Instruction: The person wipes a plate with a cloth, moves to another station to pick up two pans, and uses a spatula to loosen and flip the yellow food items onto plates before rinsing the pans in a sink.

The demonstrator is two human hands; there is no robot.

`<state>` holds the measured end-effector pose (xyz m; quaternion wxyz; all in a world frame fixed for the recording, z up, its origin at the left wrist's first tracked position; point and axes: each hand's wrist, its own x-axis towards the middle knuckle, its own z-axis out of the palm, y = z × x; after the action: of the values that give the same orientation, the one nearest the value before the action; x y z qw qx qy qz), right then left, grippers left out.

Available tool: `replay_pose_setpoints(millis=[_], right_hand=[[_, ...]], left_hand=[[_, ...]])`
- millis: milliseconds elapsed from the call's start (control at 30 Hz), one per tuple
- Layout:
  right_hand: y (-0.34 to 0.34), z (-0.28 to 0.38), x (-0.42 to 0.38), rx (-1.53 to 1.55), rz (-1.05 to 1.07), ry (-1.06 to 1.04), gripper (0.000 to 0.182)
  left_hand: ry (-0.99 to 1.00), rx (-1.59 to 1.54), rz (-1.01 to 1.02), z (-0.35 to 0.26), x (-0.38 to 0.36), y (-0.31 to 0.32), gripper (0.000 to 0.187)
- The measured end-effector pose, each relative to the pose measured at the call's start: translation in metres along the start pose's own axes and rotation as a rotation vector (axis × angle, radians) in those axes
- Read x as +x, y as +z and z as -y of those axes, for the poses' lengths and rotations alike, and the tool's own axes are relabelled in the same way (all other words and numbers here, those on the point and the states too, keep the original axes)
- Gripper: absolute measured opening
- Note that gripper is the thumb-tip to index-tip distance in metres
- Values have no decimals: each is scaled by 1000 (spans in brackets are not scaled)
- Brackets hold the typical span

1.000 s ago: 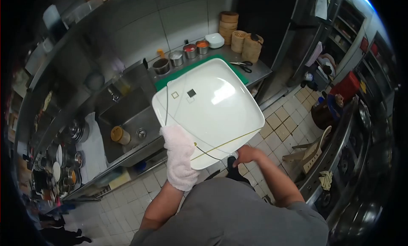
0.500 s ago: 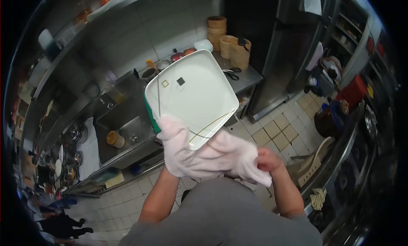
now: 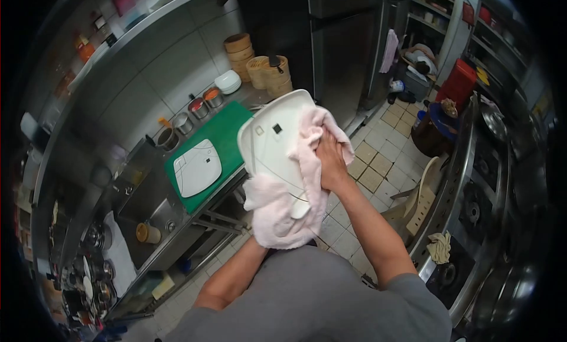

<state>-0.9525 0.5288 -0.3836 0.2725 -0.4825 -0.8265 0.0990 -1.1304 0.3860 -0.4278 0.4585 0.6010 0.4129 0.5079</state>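
Note:
I hold a white square plate (image 3: 269,148) tilted on edge in front of my chest. A pale pink cloth (image 3: 292,191) drapes over its right and lower parts. My right hand (image 3: 331,159) presses the cloth flat against the plate's face. My left hand (image 3: 269,215) is wrapped inside the cloth under the plate's lower edge and supports it; its fingers are hidden. A second white square plate (image 3: 198,167) lies on the green cutting board (image 3: 227,138) on the steel counter to the left.
Steel sink (image 3: 150,215) with a cup at lower left. Metal condiment pots (image 3: 198,108) and bamboo steamers (image 3: 260,64) stand along the back wall. A stove range (image 3: 472,206) runs on the right, with a red bin (image 3: 458,82) and tiled floor (image 3: 378,165) beyond.
The plate has turned from nearly flat to steeply tilted. My right hand has moved up from the lower edge onto the plate's face with the cloth. The view has swung right.

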Motion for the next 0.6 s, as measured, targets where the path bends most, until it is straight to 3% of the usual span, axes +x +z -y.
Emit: replay_pose_setpoints(millis=[67, 133, 167, 200, 267, 300, 333, 400, 467, 500, 533, 600], right_hand=[[-1, 13, 19, -80, -150, -28, 81], [22, 22, 32, -504, -233, -146, 81], [25, 23, 29, 79, -242, -349, 80], [-15, 51, 6, 190, -266, -479, 72], [-37, 51, 7, 441, -9, -436, 65], [-61, 44, 17, 362, 301, -201, 60], [-19, 18, 23, 267, -88, -221, 59], [-13, 36, 29, 181, -379, -239, 54], [16, 60, 14, 398, -186, -594, 51], [-12, 83, 1, 424, -34, -613, 48], [-17, 80, 9, 538, 212, -477, 49], [-10, 60, 26, 701, 90, -402, 52]], left_hand=[[-27, 145, 85, 8, 12, -1, 57], [-34, 289, 171, 10, 33, 1, 60], [-32, 365, 210, 9, 45, 1, 62], [-35, 446, 250, 7, 53, -1, 63], [-215, -227, -124, -8, 38, 9, 48], [-216, -227, -71, -8, 41, 6, 48], [-173, -47, 103, -6, 49, -1, 48], [-124, 59, 161, 0, 52, -9, 48], [-116, -62, 26, 0, 44, -15, 48], [-144, -201, -71, -4, 39, -18, 48], [-158, -296, -124, -6, 35, -20, 48], [-172, -248, -34, -3, 38, -23, 48]])
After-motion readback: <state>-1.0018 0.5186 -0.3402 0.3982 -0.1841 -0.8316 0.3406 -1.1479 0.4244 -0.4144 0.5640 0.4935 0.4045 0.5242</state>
